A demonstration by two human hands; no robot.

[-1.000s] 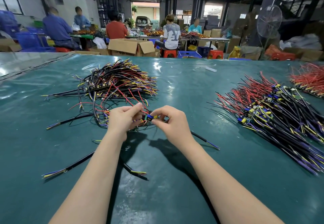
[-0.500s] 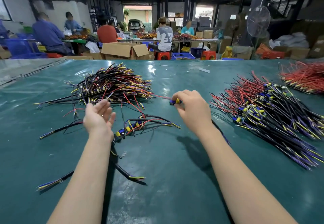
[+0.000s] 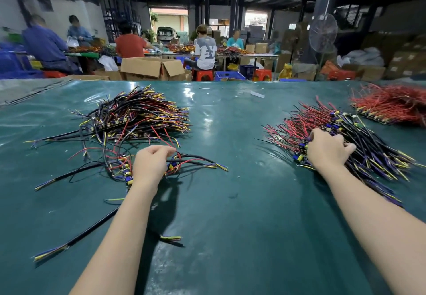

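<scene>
My left hand (image 3: 151, 164) is low on the green table (image 3: 232, 204), its curled fingers pinching the red and black wires of a small wire bunch (image 3: 198, 163) with blue-yellow connectors. My right hand (image 3: 327, 150) reaches onto the right-hand pile of black and red wired connectors (image 3: 373, 149). Its fingers curl down round a blue-yellow connector (image 3: 302, 145) at the pile's near-left edge. The fingertips are hidden among the wires.
A large heap of black, red and yellow wire assemblies (image 3: 138, 119) lies back left. A red wire pile (image 3: 396, 105) sits far right. Loose black cables (image 3: 76, 240) trail near my left forearm. Beyond the table stand cardboard boxes (image 3: 152, 68), seated workers and a fan (image 3: 322, 33).
My right hand swung right from the table's middle onto the right-hand pile, carrying its connector. My left hand, open and raised half a second ago, came down and took hold of the small bunch.
</scene>
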